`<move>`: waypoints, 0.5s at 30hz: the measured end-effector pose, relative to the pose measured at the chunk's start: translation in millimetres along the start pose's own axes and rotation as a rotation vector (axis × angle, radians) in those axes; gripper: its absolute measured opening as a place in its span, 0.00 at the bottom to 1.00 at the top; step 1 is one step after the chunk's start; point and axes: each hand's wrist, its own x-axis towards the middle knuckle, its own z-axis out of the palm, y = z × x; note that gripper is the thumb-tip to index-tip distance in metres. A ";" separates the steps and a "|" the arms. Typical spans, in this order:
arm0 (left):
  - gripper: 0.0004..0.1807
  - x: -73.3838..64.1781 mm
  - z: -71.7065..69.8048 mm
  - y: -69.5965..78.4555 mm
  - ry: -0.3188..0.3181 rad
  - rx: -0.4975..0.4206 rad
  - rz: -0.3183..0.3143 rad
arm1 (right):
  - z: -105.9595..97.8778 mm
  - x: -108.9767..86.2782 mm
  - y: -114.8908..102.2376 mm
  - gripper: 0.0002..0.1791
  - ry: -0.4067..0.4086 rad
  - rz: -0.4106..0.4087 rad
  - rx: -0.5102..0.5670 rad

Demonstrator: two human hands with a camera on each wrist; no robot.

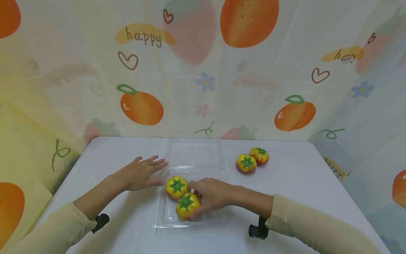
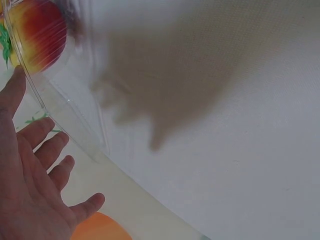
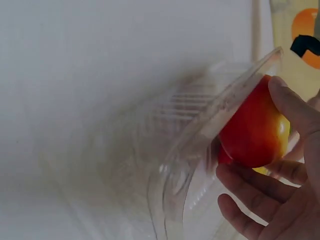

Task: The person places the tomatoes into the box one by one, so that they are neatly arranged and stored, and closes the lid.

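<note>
A clear plastic clamshell box (image 1: 161, 215) lies with its lid (image 1: 195, 155) folded back. Two yellow-red persimmons with green star-shaped tops are in its left part. My right hand (image 1: 215, 194) holds the front persimmon (image 1: 187, 208) between thumb and fingers; in the right wrist view this persimmon (image 3: 255, 125) shows its red side, beside the box wall. Just behind it sits the second persimmon (image 1: 176, 187). My left hand (image 1: 142, 174), fingers spread, is at the box's left side, thumb tip close to the rear persimmon. The left wrist view shows that hand (image 2: 37, 165) holding nothing.
Two more persimmons stand together right of the box, one in front (image 1: 246, 163) and one behind (image 1: 259, 155). The white table (image 1: 285, 197) ends at a fruit-printed cloth (image 1: 190, 88) at the back and sides.
</note>
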 end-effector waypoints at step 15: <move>0.40 0.4 4.9 -5.1 0.002 -0.008 -0.008 | 16.4 14.5 -12.6 0.35 0.051 0.063 -0.087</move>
